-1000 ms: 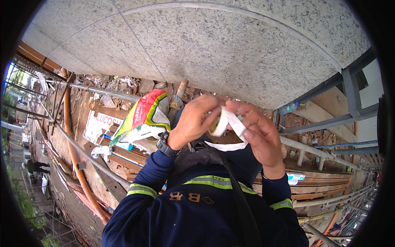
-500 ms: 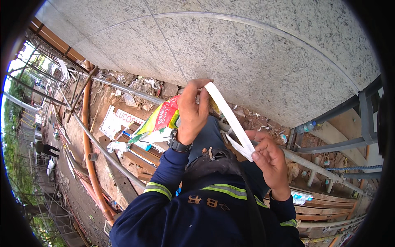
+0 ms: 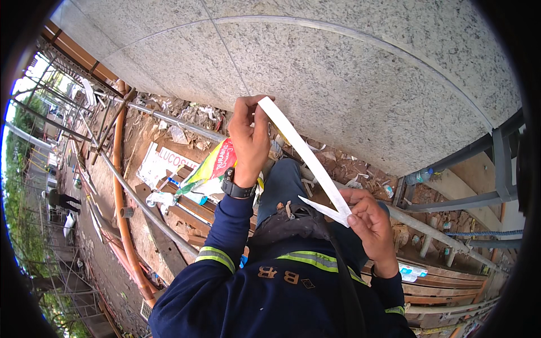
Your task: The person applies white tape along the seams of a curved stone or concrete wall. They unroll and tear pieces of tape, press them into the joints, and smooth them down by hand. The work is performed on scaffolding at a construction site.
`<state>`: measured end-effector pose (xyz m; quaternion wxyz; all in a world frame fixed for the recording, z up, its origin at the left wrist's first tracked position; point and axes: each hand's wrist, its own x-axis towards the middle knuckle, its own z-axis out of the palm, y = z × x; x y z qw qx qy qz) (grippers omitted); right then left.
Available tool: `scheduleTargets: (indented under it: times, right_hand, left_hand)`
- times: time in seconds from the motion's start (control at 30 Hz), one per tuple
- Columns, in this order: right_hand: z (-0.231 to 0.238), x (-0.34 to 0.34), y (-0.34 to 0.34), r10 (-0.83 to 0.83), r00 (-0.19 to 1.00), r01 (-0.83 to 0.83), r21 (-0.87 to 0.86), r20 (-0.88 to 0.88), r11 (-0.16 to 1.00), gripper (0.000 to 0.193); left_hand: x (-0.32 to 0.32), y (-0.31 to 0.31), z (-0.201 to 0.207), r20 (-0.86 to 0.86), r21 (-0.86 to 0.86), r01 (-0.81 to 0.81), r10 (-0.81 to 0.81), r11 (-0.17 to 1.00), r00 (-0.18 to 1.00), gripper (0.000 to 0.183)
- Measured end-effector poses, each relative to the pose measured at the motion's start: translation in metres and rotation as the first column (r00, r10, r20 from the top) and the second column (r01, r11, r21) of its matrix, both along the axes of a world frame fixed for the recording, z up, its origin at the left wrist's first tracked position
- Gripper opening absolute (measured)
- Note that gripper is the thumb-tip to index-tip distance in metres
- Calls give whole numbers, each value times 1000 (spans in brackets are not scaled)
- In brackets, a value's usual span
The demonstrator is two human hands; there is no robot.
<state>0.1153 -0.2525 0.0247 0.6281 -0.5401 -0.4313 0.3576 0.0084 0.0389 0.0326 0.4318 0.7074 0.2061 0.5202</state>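
Note:
Stretched between my hands is a flat white strip (image 3: 304,155) that looks like tape. My left hand (image 3: 251,141), with a black watch at its wrist, pinches the upper end just in front of the speckled grey stone wall (image 3: 360,79). Lower and to the right, my right hand (image 3: 369,225) is closed on the strip between thumb and fingers. A short pointed tail of the strip folds back leftward from that grip. Behind my left wrist lies a red, yellow and green plastic bag (image 3: 217,163).
A grey metal rail (image 3: 174,121) runs along the wall's foot, with rubble beyond it. An orange pipe (image 3: 117,169) and scaffolding stand left. Wooden planks (image 3: 439,287) and a steel frame (image 3: 501,160) are at right. Far left, another person (image 3: 59,198) stands.
My left hand has moved up and to the left with its end of the strip, so a longer stretch spans between the hands. My right hand has barely moved.

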Motion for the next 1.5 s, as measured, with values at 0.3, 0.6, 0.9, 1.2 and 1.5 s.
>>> scheduleTargets:
  times: [0.3, 0.6, 0.9, 1.2, 1.5]
  right_hand:
    - [-4, 7, -7, -30, 998, 32, -35, 61, 999, 9]
    - [-8, 10, -10, -75, 984, 90, -87, 160, 992, 13]
    - [-17, 22, -14, -82, 983, 102, -114, 165, 988, 12]
    - [-49, 53, -23, -182, 982, 167, -225, -45, 960, 17]
    - [-2, 62, 27, -430, 900, 425, 78, 66, 902, 38]
  left_hand:
    - [3, 10, -1, 128, -117, 63, -48, 991, 991, 13]
    - [4, 24, -7, 374, -452, 300, -127, 840, 919, 8]
    - [-3, 44, -20, 573, -652, 525, -97, 546, 813, 13]
    - [-2, 18, -5, 425, -506, 369, -147, 779, 893, 23]
    - [8, -18, 0, 198, -324, 305, -251, 896, 947, 20]
